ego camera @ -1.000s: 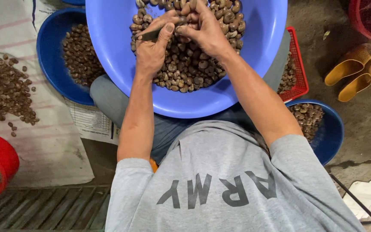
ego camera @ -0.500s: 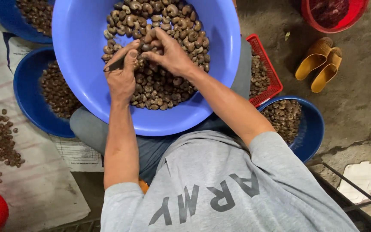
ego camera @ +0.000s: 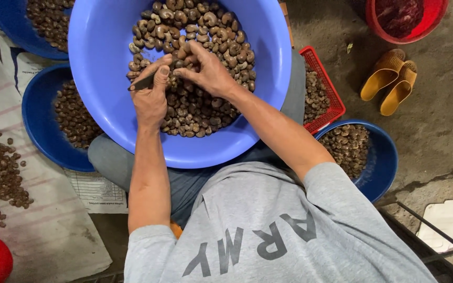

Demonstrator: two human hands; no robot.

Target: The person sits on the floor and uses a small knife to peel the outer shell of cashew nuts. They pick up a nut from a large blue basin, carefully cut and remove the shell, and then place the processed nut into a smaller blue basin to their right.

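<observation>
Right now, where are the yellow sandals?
Head view, upper right: the yellow sandals lie on the floor, below the red tub and right of the red basket.

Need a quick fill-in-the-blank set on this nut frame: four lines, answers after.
1. The small dark tool is gripped in the ___ hand.
2. The right hand has its fingers on the nuts in the big ___ basin.
3. The square basket beside that basin is ___.
4. On the floor lie ___ yellow sandals.

Missing words: left; blue; red; two.
</observation>
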